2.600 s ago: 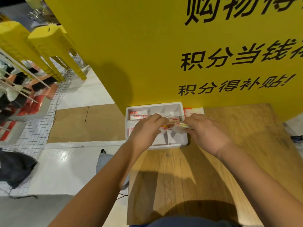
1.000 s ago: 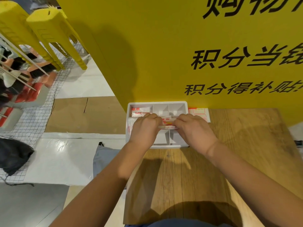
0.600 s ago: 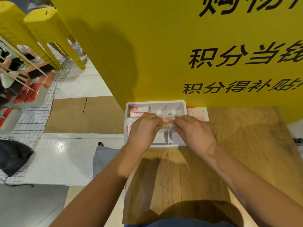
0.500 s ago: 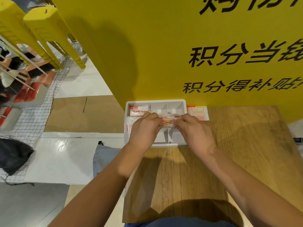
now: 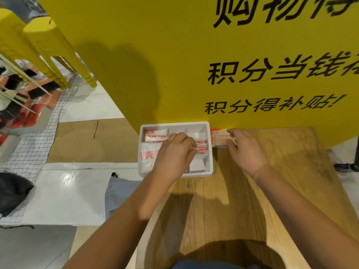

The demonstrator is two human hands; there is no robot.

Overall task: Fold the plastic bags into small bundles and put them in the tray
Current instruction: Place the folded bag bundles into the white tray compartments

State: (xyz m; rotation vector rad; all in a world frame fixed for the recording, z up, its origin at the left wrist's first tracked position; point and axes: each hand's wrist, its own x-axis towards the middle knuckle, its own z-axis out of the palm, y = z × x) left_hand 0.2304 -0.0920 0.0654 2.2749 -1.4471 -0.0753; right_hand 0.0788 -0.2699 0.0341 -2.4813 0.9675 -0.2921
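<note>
A white tray (image 5: 210, 162) with several compartments sits at the far left of the wooden table, against the yellow board. My left hand (image 5: 174, 154) rests over its middle, pinching a folded plastic-bag bundle (image 5: 202, 148) with red print. Two other folded bags lie in the tray: one in the far left compartment (image 5: 155, 134) and one in the near left compartment (image 5: 148, 155). My right hand (image 5: 245, 150) is just right of the tray, its fingers on a small stack of flat red-printed bags (image 5: 218, 135) lying on the table.
A tall yellow board with black characters (image 5: 233, 65) stands right behind the tray. The wooden table (image 5: 242, 200) stretches toward me. Left of the table are the floor, cardboard (image 5: 87, 140), a grey bag (image 5: 118, 193) and yellow stools (image 5: 48, 45).
Both hands were pressing one bundle over the tray's middle. My right hand has let go and moved right to the flat bags beside the tray; my left hand stays on the bundle.
</note>
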